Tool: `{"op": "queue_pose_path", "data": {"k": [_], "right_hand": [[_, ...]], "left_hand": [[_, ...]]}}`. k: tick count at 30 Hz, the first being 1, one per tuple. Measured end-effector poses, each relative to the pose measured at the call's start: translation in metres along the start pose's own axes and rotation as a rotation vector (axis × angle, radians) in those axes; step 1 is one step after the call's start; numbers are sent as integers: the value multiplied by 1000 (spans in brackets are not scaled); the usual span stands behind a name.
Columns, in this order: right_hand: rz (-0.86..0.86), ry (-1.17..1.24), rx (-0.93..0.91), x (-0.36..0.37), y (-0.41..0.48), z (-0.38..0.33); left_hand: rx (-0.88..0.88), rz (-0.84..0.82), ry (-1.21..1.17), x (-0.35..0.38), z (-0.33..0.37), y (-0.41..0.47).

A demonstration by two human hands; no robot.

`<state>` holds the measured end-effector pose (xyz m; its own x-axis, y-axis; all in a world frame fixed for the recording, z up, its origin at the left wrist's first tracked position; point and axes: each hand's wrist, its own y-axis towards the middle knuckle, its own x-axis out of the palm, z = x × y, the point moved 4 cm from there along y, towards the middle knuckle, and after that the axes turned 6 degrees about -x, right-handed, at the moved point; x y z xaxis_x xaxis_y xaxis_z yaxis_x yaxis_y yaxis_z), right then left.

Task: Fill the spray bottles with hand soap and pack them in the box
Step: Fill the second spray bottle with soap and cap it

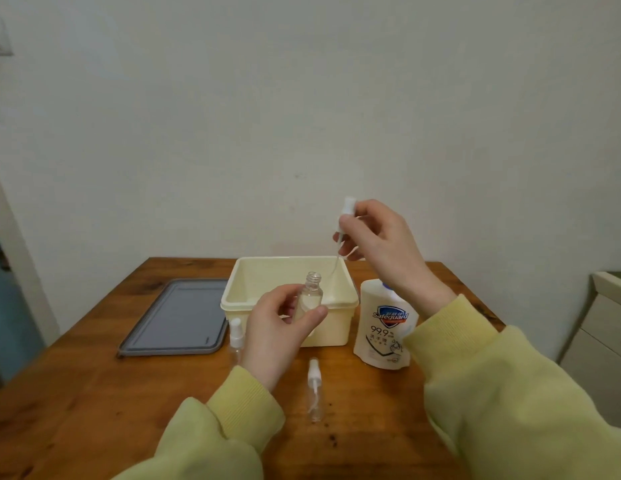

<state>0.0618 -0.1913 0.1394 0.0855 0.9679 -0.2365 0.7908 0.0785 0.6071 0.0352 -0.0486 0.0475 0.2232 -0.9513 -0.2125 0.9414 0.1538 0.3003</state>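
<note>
My left hand (279,332) grips a small clear spray bottle (311,294) with its neck uncapped, held upright in front of the cream plastic box (337,327). Above and to the right, my right hand (378,237) pinches the white spray pump head (348,206), and its thin dip tube (337,259) hangs down over the box. Two more clear spray bottles stand capped on the wooden table: one (235,337) left of my left wrist, another (314,391) nearer to me. A cream Safeguard hand soap bottle (385,327) stands right of the box.
A grey box lid (177,317) lies flat on the wooden table (94,393) left of the box. The box looks empty inside. A cream cabinet (603,341) stands off the table's right edge. A white wall runs behind the table.
</note>
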Motion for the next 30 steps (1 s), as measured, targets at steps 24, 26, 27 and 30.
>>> {"op": "queue_pose_path", "data": {"k": [24,26,27,30], "right_hand": [[-347,-91,17,30,-6,1],[-380,-115,26,32,-8,4],[-399,-133,28,32,-9,5],[-441,-149,41,33,-13,8]], "left_hand": [[14,17,-61,-5,-2,3],[21,20,-69,-6,-1,3],[24,21,-76,-6,0,4],[30,21,-83,-7,0,4]]}}
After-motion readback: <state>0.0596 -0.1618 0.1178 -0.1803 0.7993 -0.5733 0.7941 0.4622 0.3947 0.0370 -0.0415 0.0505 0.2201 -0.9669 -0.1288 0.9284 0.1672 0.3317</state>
